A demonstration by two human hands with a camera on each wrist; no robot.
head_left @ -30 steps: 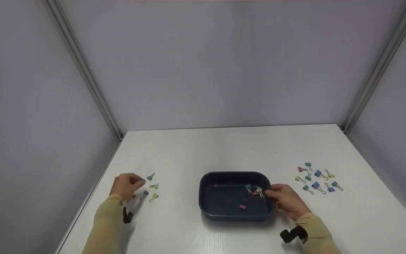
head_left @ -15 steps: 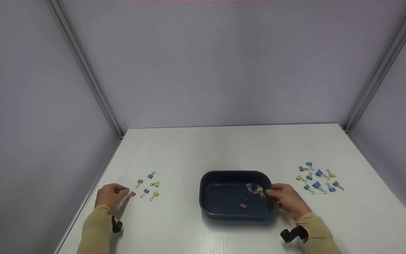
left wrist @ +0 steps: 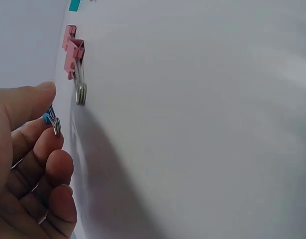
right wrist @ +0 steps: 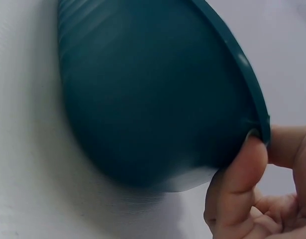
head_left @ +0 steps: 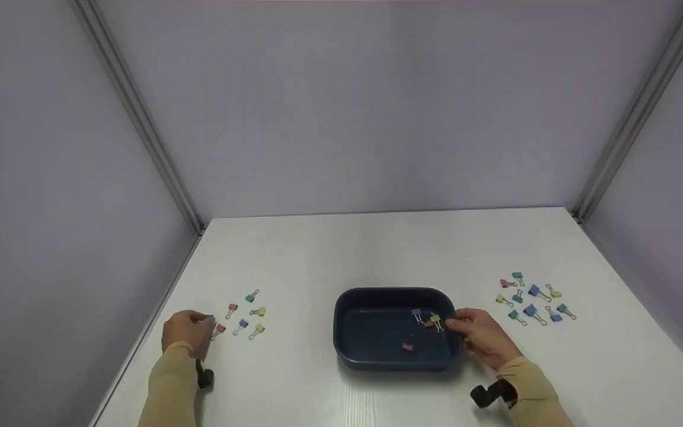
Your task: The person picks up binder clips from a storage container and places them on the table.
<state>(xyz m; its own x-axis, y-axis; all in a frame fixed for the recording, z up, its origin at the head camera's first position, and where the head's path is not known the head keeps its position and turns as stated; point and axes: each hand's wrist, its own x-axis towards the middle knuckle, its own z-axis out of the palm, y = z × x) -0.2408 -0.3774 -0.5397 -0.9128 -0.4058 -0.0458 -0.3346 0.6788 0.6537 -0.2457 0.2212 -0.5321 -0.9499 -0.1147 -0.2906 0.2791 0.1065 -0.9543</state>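
My left hand (head_left: 184, 329) pinches a small blue binder clip (left wrist: 47, 117) between thumb and fingers, its wire handles showing in the left wrist view. Just right of that hand, a red binder clip (head_left: 219, 330) lies on the table, with another red one (head_left: 232, 308) behind it. My right hand (head_left: 484, 337) grips the right rim of a dark blue plastic bin (head_left: 371, 363), thumb on one side of the wall and fingers on the other in the right wrist view. Inside the bin lie a few clips, among them a yellow one (head_left: 435, 320) and a red one (head_left: 407, 347).
On the left side of the white table (head_left: 294, 379) lie more clips: green (head_left: 251, 298), blue (head_left: 242, 324) and yellow (head_left: 257, 330). A loose group of several clips (head_left: 531, 311) spreads over the right side. Grey walls (head_left: 377, 107) enclose the table at the back and sides.
My left hand has moved left and slightly toward me with the blue binder clip, uncovering the red clips. My right hand and the bin have stayed where they were.
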